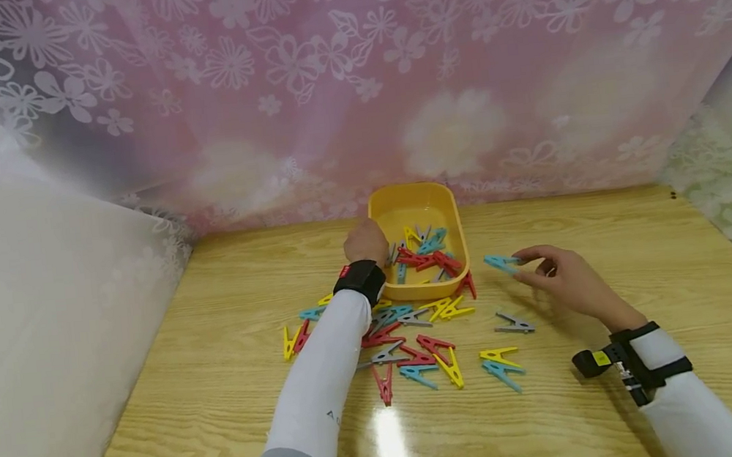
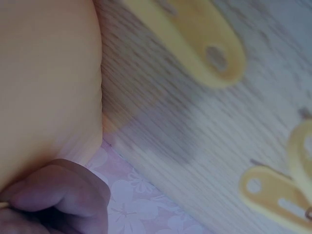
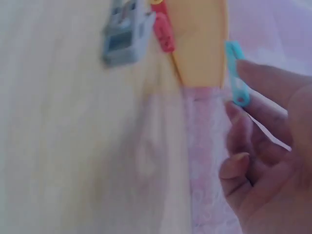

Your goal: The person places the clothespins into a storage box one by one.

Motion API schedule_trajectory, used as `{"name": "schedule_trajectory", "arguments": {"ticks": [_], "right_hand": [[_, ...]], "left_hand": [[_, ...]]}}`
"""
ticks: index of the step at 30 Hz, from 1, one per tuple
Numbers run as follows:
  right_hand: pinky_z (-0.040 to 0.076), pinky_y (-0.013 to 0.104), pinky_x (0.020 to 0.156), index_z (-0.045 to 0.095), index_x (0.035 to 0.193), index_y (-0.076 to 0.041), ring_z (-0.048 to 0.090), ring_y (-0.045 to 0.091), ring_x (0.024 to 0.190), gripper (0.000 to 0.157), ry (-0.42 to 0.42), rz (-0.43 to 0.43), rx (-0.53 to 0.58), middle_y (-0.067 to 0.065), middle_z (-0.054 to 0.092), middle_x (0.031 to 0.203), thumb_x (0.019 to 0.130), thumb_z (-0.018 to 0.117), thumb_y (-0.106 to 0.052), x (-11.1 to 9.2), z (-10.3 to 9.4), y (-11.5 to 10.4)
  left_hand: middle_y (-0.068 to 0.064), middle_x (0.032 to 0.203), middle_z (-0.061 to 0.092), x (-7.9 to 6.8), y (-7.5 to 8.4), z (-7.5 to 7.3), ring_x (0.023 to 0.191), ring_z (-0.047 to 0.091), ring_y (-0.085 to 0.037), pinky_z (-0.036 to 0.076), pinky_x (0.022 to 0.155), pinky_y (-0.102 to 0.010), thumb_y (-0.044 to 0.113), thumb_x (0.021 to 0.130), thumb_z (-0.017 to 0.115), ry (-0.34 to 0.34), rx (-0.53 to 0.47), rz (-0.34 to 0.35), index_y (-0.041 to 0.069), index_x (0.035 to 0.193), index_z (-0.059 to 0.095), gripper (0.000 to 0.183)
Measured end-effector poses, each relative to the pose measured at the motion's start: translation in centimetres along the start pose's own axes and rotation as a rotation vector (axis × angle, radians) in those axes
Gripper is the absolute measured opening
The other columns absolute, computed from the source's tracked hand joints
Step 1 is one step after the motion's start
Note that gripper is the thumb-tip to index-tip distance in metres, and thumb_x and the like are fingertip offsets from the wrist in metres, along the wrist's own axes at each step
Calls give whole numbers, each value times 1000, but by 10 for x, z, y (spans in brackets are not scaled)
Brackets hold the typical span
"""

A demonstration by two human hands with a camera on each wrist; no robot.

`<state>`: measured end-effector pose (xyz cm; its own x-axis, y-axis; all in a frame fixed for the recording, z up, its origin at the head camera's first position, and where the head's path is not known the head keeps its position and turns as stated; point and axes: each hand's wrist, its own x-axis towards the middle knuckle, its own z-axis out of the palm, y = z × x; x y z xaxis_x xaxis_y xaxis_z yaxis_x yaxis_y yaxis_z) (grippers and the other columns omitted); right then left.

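A yellow plastic box [image 1: 414, 198] stands near the back of the table, with red, blue, yellow and grey clothespins inside. My left hand [image 1: 366, 242] grips the box at its left rim; its fingers are curled in the left wrist view, beside the box's wall [image 2: 48, 83], and their tips are mostly hidden. To the right of the box, my right hand [image 1: 566, 279] pinches a light blue clothespin [image 1: 500, 262] between thumb and fingers, above the table. The right wrist view shows this blue clothespin [image 3: 238, 78] upright at the fingertips.
Loose clothespins [image 1: 418, 356] in several colours lie in front of the box, some under the left forearm. A grey clothespin [image 1: 515, 323] and a yellow and blue pair [image 1: 502, 370] lie nearer the right hand. A floral curtain [image 1: 328, 114] hangs behind the wooden table [image 1: 238, 410].
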<state>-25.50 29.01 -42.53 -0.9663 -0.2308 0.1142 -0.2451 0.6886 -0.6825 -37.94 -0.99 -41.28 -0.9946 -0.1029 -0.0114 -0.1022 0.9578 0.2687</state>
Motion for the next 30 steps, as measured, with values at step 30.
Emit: {"name": "schedule_trajectory", "arguments": {"ticks": [30], "right_hand": [[46, 28, 60, 52, 134, -5, 58, 26, 78, 47, 105, -103, 163, 13, 57, 120, 97, 55, -35, 75, 33, -69]], "left_hand": [[-7, 91, 68, 2, -3, 2, 76, 66, -21, 55, 63, -34, 26, 99, 52, 2, 25, 5, 7, 108, 64, 24]]}}
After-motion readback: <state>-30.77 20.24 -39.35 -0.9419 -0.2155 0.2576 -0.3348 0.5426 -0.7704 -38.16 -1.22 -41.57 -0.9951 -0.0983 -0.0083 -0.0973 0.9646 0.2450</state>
